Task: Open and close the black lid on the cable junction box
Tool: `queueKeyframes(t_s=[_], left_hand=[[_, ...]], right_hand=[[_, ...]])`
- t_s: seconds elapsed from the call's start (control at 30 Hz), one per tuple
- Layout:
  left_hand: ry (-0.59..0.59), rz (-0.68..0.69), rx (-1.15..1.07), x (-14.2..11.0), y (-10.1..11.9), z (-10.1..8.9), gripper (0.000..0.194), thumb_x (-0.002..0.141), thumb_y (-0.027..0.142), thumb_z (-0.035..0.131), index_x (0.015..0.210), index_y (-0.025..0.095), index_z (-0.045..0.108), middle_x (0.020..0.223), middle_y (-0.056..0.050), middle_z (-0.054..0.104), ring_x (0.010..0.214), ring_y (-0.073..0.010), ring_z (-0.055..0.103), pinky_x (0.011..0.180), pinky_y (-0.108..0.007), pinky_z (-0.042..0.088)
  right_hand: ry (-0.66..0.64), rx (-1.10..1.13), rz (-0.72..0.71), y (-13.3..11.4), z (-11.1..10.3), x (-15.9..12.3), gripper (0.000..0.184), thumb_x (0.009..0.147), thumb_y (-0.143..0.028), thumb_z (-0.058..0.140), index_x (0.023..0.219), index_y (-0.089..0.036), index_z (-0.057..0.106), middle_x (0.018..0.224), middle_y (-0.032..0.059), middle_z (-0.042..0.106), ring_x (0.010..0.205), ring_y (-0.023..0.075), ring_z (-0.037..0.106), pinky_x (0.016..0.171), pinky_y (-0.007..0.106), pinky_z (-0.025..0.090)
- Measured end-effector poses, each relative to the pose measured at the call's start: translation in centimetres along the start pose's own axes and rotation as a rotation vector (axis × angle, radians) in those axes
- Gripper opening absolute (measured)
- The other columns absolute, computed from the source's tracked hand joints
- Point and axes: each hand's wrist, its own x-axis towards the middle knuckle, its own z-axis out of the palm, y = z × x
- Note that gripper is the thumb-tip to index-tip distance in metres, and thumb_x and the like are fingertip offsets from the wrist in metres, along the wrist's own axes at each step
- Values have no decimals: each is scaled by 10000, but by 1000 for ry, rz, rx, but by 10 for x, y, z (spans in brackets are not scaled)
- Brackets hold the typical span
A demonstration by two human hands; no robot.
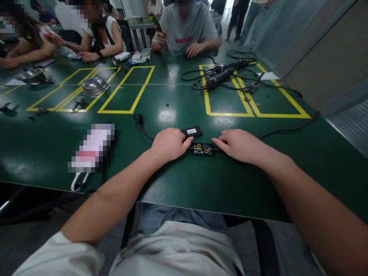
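Observation:
A small black electronics housing (202, 154) lies uncovered on the green table, showing a circuit board (198, 150) with ring-shaped coils. Its ribbed black cover (195, 130) with a white label sits just behind, close to my left fingers. My left hand (170, 145) curls over the power cord at the housing's left end, thumb toward the board. From there the cord (146, 134) leads to a black plug (138, 119). At the other end, my right hand (240, 145) is curled over the cord, thumb near the housing's edge; its lower fingers are hidden.
The green table (184, 184) bears yellow tape rectangles. A pixelated phone-like object (93, 147) lies left, with a white loop. Metal bowl-shaped parts (94, 86) and tangled black cables with handles (221, 78) lie farther back. A person opposite holds a screwdriver (157, 25); others sit left.

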Motion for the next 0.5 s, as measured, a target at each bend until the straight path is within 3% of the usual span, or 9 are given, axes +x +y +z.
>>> queueKeyframes(t_s=[0.07, 0.13, 0.17, 0.23, 0.3, 0.4, 0.5], left_hand=[[37, 12, -45, 0, -2, 5, 438, 1158, 467, 586, 972, 171, 851, 1040, -144, 796, 987, -321, 765, 882, -428, 593], [166, 34, -122, 2, -6, 10, 285, 1109, 430, 702, 1106, 172, 822, 1194, -148, 784, 1125, -326, 748, 972, -429, 600], [245, 52, -166, 3, -9, 13, 276, 1079, 408, 758, 1211, 170, 800, 1296, -155, 771, 1214, -333, 727, 1042, -439, 592], [338, 91, -251, 7, -14, 18, 447, 1033, 371, 830, 1419, 171, 728, 1457, -165, 742, 1344, -344, 679, 1173, -474, 548], [307, 122, -319, 12, -19, 22, 552, 1021, 344, 847, 1524, 189, 681, 1473, -149, 769, 1354, -344, 679, 1210, -498, 525], [245, 142, -369, 14, -22, 23, 511, 1040, 287, 806, 1534, 209, 698, 1361, -119, 837, 1284, -333, 713, 1171, -501, 537], [317, 244, -409, 8, -20, 19, 441, 1079, 277, 725, 1513, 203, 734, 1381, -125, 836, 1278, -315, 721, 1173, -491, 526]], right_hand=[[-22, -12, 5, -2, -1, 0, 539, 1194, -468, 474, 810, -226, 764, 921, 116, 782, 805, 257, 679, 751, 374, 427], [-19, -14, 8, -3, -2, 0, 539, 1196, -469, 465, 830, -223, 775, 934, 121, 791, 816, 264, 692, 751, 374, 438], [-11, -13, 6, -4, -3, 0, 545, 1199, -467, 452, 838, -222, 779, 938, 125, 796, 823, 269, 700, 757, 376, 448], [4, -5, 4, -4, -3, -1, 565, 1207, -457, 416, 851, -215, 782, 946, 138, 804, 848, 283, 722, 784, 384, 474], [9, 15, 14, -3, -3, -1, 575, 1212, -439, 393, 854, -208, 779, 956, 152, 810, 878, 299, 742, 815, 392, 491], [3, 42, 45, -3, -4, -1, 567, 1214, -421, 386, 863, -203, 774, 963, 159, 815, 883, 305, 753, 823, 391, 494], [-7, 58, 65, -3, -6, -1, 561, 1216, -421, 389, 874, -207, 779, 950, 151, 819, 862, 293, 749, 808, 373, 488]])
